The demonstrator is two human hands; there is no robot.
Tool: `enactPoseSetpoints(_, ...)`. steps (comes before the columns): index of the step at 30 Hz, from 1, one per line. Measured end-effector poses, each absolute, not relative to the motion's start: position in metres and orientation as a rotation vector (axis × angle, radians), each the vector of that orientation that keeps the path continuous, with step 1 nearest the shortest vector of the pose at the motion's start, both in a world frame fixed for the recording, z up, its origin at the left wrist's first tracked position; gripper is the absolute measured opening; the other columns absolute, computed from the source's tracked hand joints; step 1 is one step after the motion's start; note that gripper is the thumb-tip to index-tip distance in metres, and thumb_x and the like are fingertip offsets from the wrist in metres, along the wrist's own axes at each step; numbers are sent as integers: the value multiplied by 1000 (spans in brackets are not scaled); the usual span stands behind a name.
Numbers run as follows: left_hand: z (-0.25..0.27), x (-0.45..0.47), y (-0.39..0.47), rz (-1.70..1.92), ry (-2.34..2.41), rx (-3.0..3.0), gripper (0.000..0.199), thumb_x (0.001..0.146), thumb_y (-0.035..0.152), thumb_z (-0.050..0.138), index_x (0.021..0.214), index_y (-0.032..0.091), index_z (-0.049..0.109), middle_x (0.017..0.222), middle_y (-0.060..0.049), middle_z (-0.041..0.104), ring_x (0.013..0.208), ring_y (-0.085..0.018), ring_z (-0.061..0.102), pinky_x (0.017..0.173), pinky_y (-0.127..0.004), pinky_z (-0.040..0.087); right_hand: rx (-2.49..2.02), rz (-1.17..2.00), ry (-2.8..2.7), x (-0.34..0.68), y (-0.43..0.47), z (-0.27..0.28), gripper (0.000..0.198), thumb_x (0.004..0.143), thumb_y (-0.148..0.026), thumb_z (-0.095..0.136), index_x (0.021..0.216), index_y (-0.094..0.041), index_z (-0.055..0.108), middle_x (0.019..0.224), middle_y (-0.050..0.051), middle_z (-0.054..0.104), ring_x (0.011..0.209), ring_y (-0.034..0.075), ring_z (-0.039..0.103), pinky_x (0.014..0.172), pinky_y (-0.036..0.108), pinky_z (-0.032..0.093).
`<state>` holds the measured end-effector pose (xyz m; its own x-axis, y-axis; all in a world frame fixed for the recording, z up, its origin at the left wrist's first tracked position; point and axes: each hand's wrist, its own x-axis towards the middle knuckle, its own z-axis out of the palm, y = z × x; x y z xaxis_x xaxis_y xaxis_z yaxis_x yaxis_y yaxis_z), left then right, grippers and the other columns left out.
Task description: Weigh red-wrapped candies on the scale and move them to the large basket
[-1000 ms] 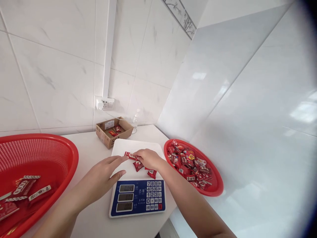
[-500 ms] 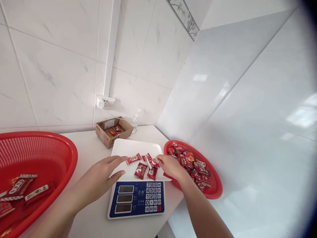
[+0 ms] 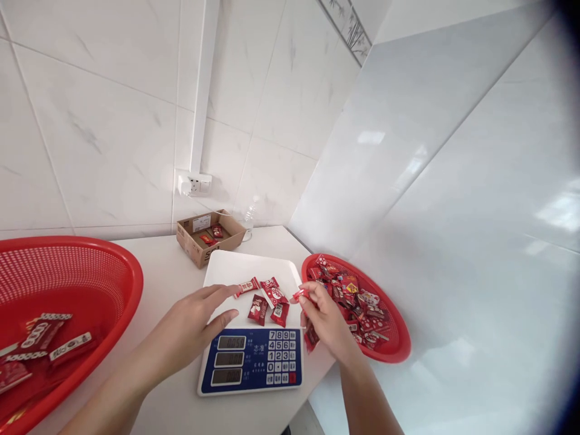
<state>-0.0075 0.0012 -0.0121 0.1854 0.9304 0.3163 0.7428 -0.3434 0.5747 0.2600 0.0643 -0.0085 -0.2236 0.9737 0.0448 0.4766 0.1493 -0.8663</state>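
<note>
With the scale (image 3: 251, 362) as the clock's centre, the right hand (image 3: 324, 314) is at 3 o'clock by the pan's edge, thumb and fingers pinching a small red packet (image 3: 299, 294). Another red wrapper (image 3: 310, 338) shows just below that hand; whether it is gripped too, I cannot tell. The left hand (image 3: 194, 314) is at 9 o'clock, open and holding nothing, its index fingertip right by a packet on the pan; contact is unclear. Several loose packets (image 3: 258, 309) lie on the pan's right half, some close together.

Around them on the bench (image 3: 158, 269), an open carton (image 3: 194, 251) with a few packets sits at 11 o'clock, a clear bottle (image 3: 251, 212) at 12, and a big red basket (image 3: 135, 296) at 9. A smaller red basket (image 3: 401, 341), heaped with packets, stands at 3; the right hand blocks part of its near rim. The left hand covers the pan's left edge.
</note>
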Motion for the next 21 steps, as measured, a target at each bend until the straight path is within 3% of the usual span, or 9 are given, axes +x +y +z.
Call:
enactPoseSetpoints(4,-13,20,-4,861,1291,2104,32,93,41,48,122,30,59,119,-2,69,107,-21,64,88,-30,51,-1238,1360,-1806,239,20,-24,43,87,-49,54,123,-29,43,87,-1,64,56,12,56,51,25,44)
enactPoseSetpoints(7,-13,35,-9,795,1153,2073,14,91,28,52,98,28,64,101,1,70,91,-17,65,76,-25,50,-1176,1457,-1866,225,-1,-36,57,88,-44,56,140,-33,33,82,-1,64,59,12,57,54,26,46)
enactPoseSetpoints(11,-15,41,-10,846,1154,2053,19,88,14,46,78,23,59,91,1,65,81,-14,61,69,-23,46,-1140,1532,-1754,217,-3,-43,70,84,-42,62,145,-32,28,86,0,64,58,11,55,53,25,45)
enactPoseSetpoints(16,-25,34,2,996,1321,1993,20,90,22,43,77,23,57,77,2,65,72,-14,60,64,-24,45,-1139,1496,-1563,218,5,-46,70,82,-49,64,142,-27,34,92,3,65,55,9,53,52,23,43)
enactPoseSetpoints(21,-42,21,24,1209,1625,1851,20,91,31,41,87,23,59,84,-2,70,76,-19,65,68,-29,50,-1207,1415,-1479,222,4,-46,60,82,-49,63,133,-25,45,94,4,67,54,9,53,51,24,44)
